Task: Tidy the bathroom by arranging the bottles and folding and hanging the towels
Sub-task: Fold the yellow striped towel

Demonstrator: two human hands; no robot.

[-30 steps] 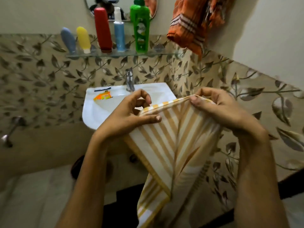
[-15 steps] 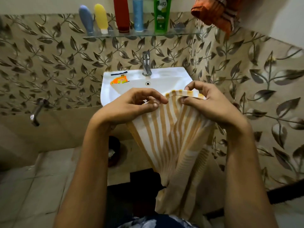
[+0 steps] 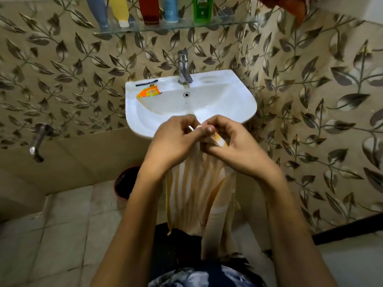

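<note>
A: Where are the hands?

B: Just below centre, pressed together thumb to thumb in front of the near rim of the white ceramic washbasin (image 3: 238,104). The left hand (image 3: 172,141) and the right hand (image 3: 234,148) are both pinched closed on the top edge of a cream cotton towel with tan-orange stripes (image 3: 194,191).

A: And the towel itself?

B: It hangs straight down from the fingers toward six o'clock, bunched narrow at the top and spreading lower down, its bottom end reaching the person's dark patterned clothing (image 3: 199,274). It is not touching the basin as far as I can tell.

A: The bottles?

B: At twelve o'clock, standing in a row on a clear glass wall shelf (image 3: 228,24). Running from eleven toward one: a grey-blue tube (image 3: 97,11) and a yellow tube (image 3: 120,11), both cap down, then a red bottle (image 3: 148,10), a light blue bottle (image 3: 170,8) and a green shampoo bottle (image 3: 202,8). Their tops are cut off by the frame.

A: Anything else up there?

B: An orange cloth (image 3: 290,7) at one o'clock, only its lower fold visible.

A: And around the basin?

B: A chrome tap (image 3: 183,67) at the back of it, an orange sachet (image 3: 148,93) on its left ledge at about eleven o'clock, beside a thin dark object too small to identify. A metal wall tap (image 3: 38,141) sits at nine o'clock, and a dark round bucket (image 3: 126,182) stands on the tiled floor at about eight o'clock.
</note>
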